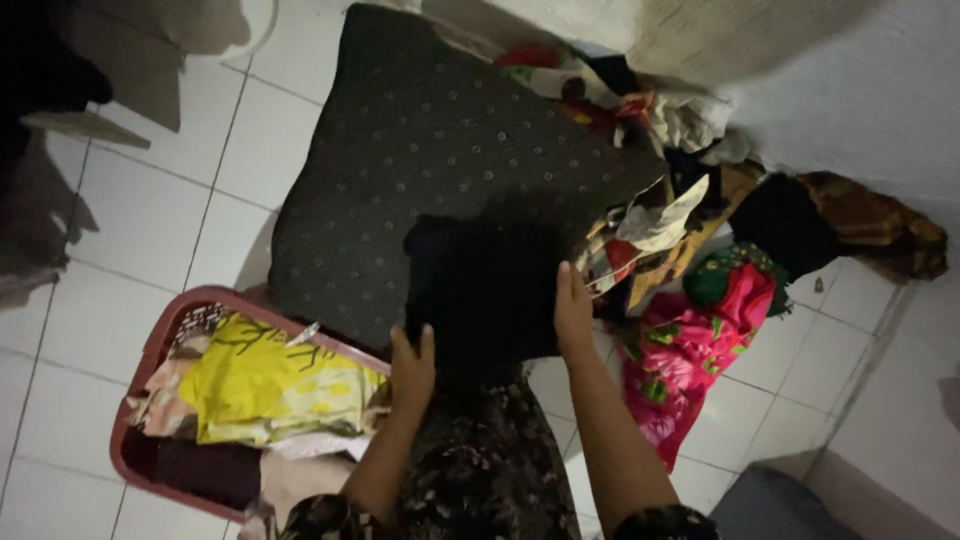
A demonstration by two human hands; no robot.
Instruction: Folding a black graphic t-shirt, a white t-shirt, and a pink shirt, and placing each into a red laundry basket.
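A dark folded garment [485,285] rests on my lap in the middle of the view. My left hand [412,365] grips its lower left edge. Along its right side my right hand [573,312] lies flat, fingers pointing up. Behind the garment lies a large black cushion with small pale dots [430,140]. My lap is covered by dark flowered fabric [490,470].
A dark red laundry basket [160,340] at lower left holds a yellow printed cloth [265,385] and other clothes. A heap of mixed clothes [660,210], including a pink flowered piece [690,355], lies at right against the white wall. The floor is white tile.
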